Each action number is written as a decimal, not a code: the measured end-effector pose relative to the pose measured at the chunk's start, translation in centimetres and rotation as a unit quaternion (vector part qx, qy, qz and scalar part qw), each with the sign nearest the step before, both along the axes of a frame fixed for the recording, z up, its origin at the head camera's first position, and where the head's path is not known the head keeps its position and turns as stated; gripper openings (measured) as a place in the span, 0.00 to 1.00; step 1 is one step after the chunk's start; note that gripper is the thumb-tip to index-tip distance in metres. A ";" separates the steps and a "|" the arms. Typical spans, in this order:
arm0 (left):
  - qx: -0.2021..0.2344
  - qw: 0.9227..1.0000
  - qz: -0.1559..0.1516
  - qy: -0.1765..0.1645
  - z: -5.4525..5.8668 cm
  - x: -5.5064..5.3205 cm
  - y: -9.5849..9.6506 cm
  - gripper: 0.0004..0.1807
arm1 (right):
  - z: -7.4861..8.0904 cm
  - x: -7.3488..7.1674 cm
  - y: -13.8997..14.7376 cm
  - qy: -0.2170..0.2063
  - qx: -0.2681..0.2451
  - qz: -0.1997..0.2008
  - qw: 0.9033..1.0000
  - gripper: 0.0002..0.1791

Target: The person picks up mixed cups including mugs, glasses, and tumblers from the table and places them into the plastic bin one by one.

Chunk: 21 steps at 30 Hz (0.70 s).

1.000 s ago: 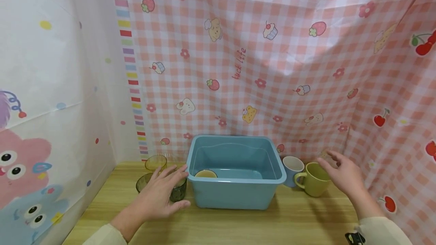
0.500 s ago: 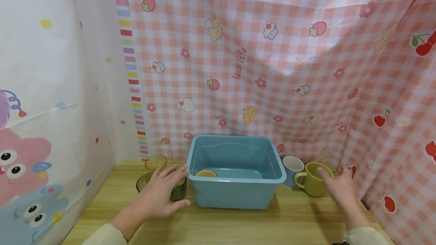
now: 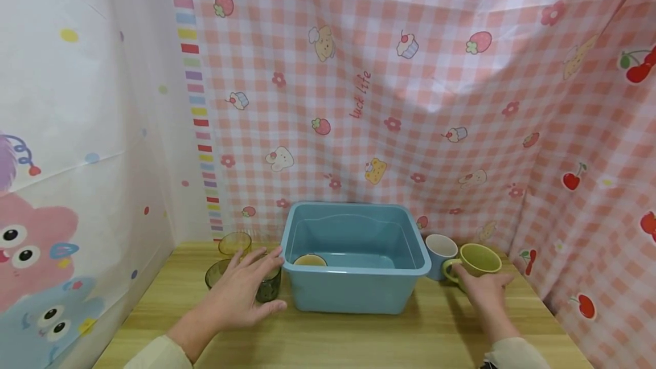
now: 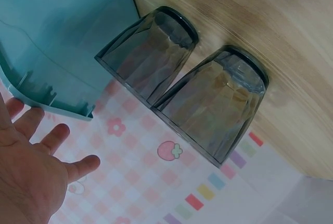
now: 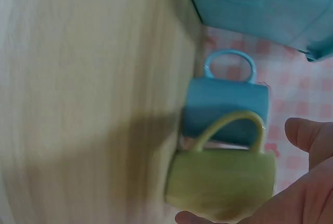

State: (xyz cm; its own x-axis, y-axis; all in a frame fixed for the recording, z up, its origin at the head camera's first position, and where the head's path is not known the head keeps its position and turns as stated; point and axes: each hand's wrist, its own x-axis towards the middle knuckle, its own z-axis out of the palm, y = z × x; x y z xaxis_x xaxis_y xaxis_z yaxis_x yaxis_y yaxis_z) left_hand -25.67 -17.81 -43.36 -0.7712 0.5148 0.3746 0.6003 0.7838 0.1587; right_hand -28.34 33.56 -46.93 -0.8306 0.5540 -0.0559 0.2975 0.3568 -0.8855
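- Clock positions read in the head view, with 12 o'clock away from the person.
- Green mug [image 3: 480, 259]: stands upright on the table [image 3: 328, 340] at 3 o'clock from the blue bin [image 3: 353, 292]; long axis vertical, mouth up, handle [image 3: 447, 269] pointing to 9 o'clock.
- Right hand [image 3: 484, 295]: at the 6 o'clock side of the green mug, thumb and fingers spread about it, grasp not closed; whether skin meets mug cannot be told.
- Blue mug [image 3: 438, 261]: upright between bin and green mug; its handle, seen from the right wrist, points toward the bin.
- Left hand [image 3: 236, 295]: released, fingers extended and apart, at 8 o'clock from the bin, fingertips near the rim; contact cannot be confirmed.
- Bin: long axis from 9 to 3 o'clock, opening upward; a yellow-rimmed cup [image 3: 310, 261] sits inside, toward 8 o'clock.
- Two dark glasses [image 4: 153, 52] and an amber glass [image 3: 234, 244]: at 9 o'clock from the bin, mouths up.
- Surface: light wood-grain table.
- Room: pink checked cloth [image 3: 353, 101] at 12 o'clock; white cartoon-printed cloth [image 3: 102, 187] at 9 o'clock.
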 end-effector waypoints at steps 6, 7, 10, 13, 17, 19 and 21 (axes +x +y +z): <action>0.000 1.000 0.000 0.002 0.0 0.0 0.0 0.47 | -1.1 -1.0 -0.8 -0.040 -0.007 -0.026 0.999 0.80; 0.000 1.000 0.000 0.003 0.0 0.0 0.0 0.47 | -1.3 -1.1 -0.9 -0.043 -0.010 -0.032 0.999 0.81; 0.001 1.000 0.000 0.004 0.0 0.1 -0.1 0.47 | -1.6 -1.6 -1.0 -0.054 -0.017 -0.037 0.998 0.81; 0.000 1.000 -0.002 0.004 0.0 0.1 0.0 0.47 | -1.9 -1.9 -1.1 -0.064 -0.016 -0.039 0.997 0.82; -0.002 1.000 -0.002 0.005 0.0 0.1 0.0 0.47 | -2.2 -2.2 -1.2 -0.070 -0.003 -0.038 0.997 0.83; -0.002 1.000 -0.001 0.004 0.1 0.1 0.0 0.47 | -2.3 -2.4 -1.3 -0.069 0.002 -0.040 0.997 0.84; -0.002 1.000 -0.001 0.002 0.1 0.1 0.0 0.47 | -2.4 -2.5 -1.4 -0.068 0.005 -0.047 0.997 0.85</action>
State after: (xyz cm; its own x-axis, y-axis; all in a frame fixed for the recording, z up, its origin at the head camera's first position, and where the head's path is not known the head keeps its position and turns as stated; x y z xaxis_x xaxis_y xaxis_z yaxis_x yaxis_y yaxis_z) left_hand -25.58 -17.84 -43.30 -0.7686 0.5174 0.3762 0.6022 0.7837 0.1525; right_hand -30.86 32.13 -49.34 -0.7609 0.6294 -0.1575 0.4460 0.3311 -0.8315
